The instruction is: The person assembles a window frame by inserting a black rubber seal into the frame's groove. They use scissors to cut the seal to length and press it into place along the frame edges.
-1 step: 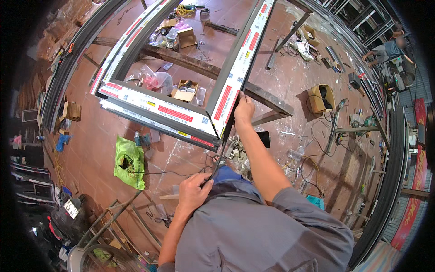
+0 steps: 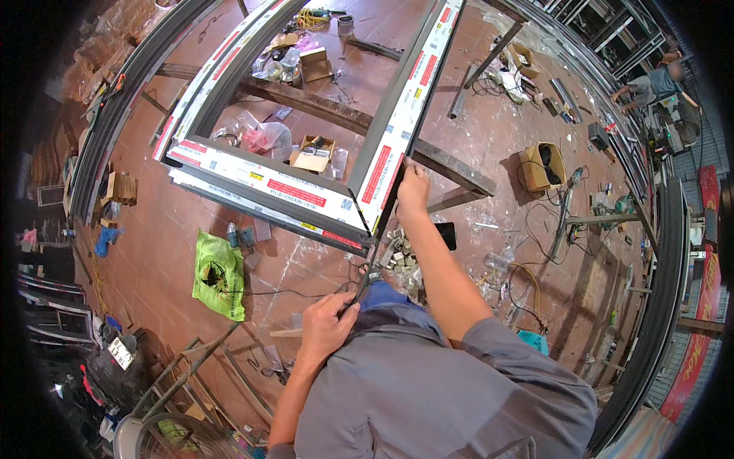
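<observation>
A grey window frame (image 2: 264,182), partly covered in white and red protective film, lies raised in front of me with its near right corner closest. A thin black sealing strip (image 2: 369,269) runs from that corner's outer side down toward my body. My left hand (image 2: 327,327), low and close to my waist, pinches the strip's lower part between thumb and fingers. Farther up, my right hand (image 2: 414,191) is closed at the outer edge of the frame's right bar, with the strip under its fingers. Its fingertips are partly hidden against the bar.
Dark metal support beams (image 2: 306,103) pass under the frame. On the tiled floor are a green bag (image 2: 218,275), an open cardboard box (image 2: 541,167), small blocks (image 2: 403,256) and cables. Long dark profiles (image 2: 657,306) line the right. Another person (image 2: 657,86) works at the far right.
</observation>
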`<state>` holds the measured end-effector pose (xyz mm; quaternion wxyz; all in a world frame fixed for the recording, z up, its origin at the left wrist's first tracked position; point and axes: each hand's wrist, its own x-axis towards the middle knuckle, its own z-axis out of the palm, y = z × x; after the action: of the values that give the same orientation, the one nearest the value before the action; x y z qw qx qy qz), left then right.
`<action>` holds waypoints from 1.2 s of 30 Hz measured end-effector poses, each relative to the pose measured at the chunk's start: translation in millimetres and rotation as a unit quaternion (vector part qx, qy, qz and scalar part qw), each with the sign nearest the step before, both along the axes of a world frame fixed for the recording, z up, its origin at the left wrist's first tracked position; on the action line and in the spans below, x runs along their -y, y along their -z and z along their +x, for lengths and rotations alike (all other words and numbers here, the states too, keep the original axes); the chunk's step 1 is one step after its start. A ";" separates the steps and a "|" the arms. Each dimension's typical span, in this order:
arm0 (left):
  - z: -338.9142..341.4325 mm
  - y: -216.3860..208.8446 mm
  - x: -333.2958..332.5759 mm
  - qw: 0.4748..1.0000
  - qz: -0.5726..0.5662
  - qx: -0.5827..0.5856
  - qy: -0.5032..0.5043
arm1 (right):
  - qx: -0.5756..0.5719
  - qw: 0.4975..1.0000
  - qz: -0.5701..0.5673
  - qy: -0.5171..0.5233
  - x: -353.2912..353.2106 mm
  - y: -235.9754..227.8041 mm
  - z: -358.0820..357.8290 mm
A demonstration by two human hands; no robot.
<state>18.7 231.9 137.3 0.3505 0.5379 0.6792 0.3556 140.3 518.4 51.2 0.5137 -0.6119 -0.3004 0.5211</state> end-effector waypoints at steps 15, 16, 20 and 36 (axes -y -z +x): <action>-4.5 9.8 -2.6 0.999 -0.039 0.013 0.025 | 0.025 0.998 -0.030 -0.052 22.9 53.3 14.2; -5.7 10.0 -3.2 0.999 -0.023 0.011 0.029 | -0.013 0.998 -0.037 -0.053 25.5 58.2 16.1; -6.5 6.7 -1.5 0.999 0.004 0.009 0.039 | 0.131 0.989 -0.019 -0.068 33.4 40.9 9.8; -7.0 23.4 0.0 0.997 -0.002 0.078 0.027 | 0.246 0.967 0.010 -0.060 55.6 49.2 5.3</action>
<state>11.7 231.9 113.9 0.4129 0.5256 0.6358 0.3860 145.6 462.8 2.0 0.3981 -0.6969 -0.4590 0.3811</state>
